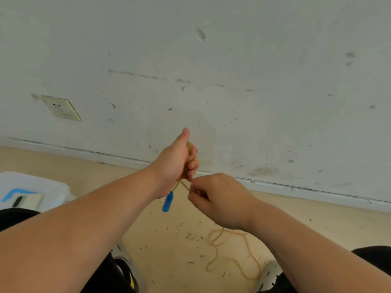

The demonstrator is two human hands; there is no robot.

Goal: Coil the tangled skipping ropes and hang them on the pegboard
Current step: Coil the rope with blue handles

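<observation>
You have a pale, wood-toned floor (317, 212) beneath you. Loose loops of the yellowish skipping rope (210, 240) lie on it, near your right leg. Short dark specks (190, 236) are scattered around its middle. A white box (42, 185) sits on it at your left, and your shoes (124, 265) rest on it below.

Left grip (175, 163) raised, fingers curled, thumb up; right grip (215, 199) pinching below.

Place: plain, well-worn indoor room; home or workplace cannot be told.
Wall: scuffed, stained white plaster wall (254, 60), with a yellowed square plastic socket (61, 107) set low.
Base: white skirting strip (317, 192).
Floor: pale beige smooth floor (169, 250), strewn with small dark flecks.
</observation>
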